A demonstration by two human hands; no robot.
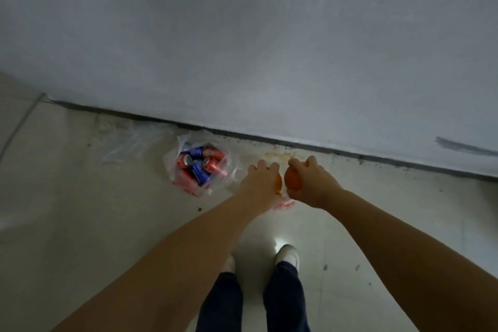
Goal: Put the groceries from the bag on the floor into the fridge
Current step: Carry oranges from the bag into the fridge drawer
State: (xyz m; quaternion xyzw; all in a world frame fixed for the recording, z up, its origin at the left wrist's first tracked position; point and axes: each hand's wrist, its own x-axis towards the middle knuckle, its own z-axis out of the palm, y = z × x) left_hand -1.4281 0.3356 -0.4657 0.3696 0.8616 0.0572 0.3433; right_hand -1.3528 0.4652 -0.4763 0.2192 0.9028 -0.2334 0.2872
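Both my arms reach down toward the pale tiled floor near the wall. My left hand (260, 179) grips an orange fruit (278, 183), mostly hidden behind the hand. My right hand (310, 180) curls its fingers around a second orange (292, 180). Beneath the two hands lies a clear plastic bag with red print (285, 205), largely covered by my arms. To the left, another clear plastic bag (175, 170) sits open on the floor with several red and blue drink cans (200, 163) inside. The fridge is not in view.
A grey-white wall (269, 48) runs across the top, meeting the floor along a dark seam. An empty crumpled clear bag (126, 140) lies by the wall at left. My feet in white shoes (288, 255) stand below the hands.
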